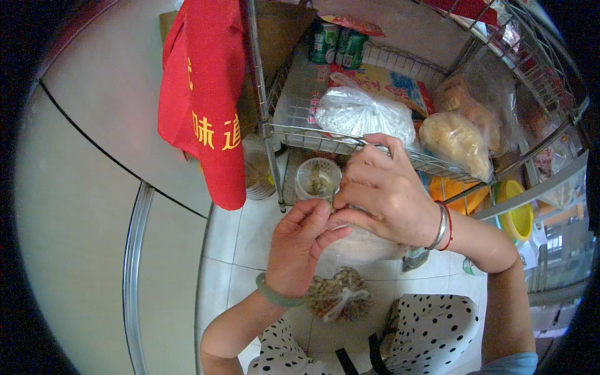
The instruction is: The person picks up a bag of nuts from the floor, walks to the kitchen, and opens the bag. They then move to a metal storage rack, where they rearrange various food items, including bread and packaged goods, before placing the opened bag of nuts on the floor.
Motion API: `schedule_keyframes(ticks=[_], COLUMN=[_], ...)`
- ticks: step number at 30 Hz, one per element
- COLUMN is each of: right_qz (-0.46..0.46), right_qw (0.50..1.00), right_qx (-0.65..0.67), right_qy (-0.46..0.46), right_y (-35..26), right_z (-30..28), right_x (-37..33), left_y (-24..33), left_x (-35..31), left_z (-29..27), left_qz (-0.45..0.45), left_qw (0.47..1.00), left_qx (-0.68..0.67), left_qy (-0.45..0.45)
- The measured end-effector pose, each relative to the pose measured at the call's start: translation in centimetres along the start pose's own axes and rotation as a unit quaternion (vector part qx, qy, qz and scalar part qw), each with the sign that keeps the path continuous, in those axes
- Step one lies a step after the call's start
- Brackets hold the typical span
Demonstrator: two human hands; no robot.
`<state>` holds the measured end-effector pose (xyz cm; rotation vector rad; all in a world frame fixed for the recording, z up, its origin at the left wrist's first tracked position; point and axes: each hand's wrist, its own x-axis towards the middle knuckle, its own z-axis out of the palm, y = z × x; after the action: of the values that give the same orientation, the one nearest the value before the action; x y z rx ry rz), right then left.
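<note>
Both hands meet just below the front edge of the wire shelf [400,156]. The left hand [299,244] pinches the top of a clear plastic bag [365,245] between thumb and fingers, and the right hand [384,190] closes over the same bag from above, fingers curled narrow. A tied bag of brownish pieces [339,294] hangs below the left wrist. A red apron [203,100] hangs from the shelf's left post.
</note>
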<state>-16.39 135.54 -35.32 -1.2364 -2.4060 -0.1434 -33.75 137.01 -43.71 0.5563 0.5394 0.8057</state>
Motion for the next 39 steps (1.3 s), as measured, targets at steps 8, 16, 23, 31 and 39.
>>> schedule_keyframes(ticks=[8, 16, 23, 31, 39], right_qz=[0.108, 0.128, 0.243, 0.318, 0.331], right_qw=[0.978, 0.986, 0.967, 0.936, 0.940], right_qx=[0.082, -0.082, -0.070, 0.112, 0.079], right_qy=[0.157, 0.075, -0.012, 0.098, -0.008], right_y=[1.7, 11.3, 15.0, 19.5, 15.3], right_z=[-1.4, -0.7, -0.1, -2.3, -2.9], right_x=[-0.6, 2.5, 3.9, 3.2, 2.4], left_y=[-0.8, -1.3, -0.7, 1.0, 2.1], left_x=[-0.2, 0.7, 1.7, 3.3, -0.9], left_z=[-2.9, -2.6, -3.5, 1.4, 5.4], left_qz=[-0.048, -0.047, -0.056, -0.091, -0.106], left_qw=[0.999, 0.999, 0.998, 0.993, 0.971], left_qx=[-0.019, -0.020, -0.004, -0.078, -0.201], left_qy=[0.016, -0.015, 0.020, 0.019, 0.078])
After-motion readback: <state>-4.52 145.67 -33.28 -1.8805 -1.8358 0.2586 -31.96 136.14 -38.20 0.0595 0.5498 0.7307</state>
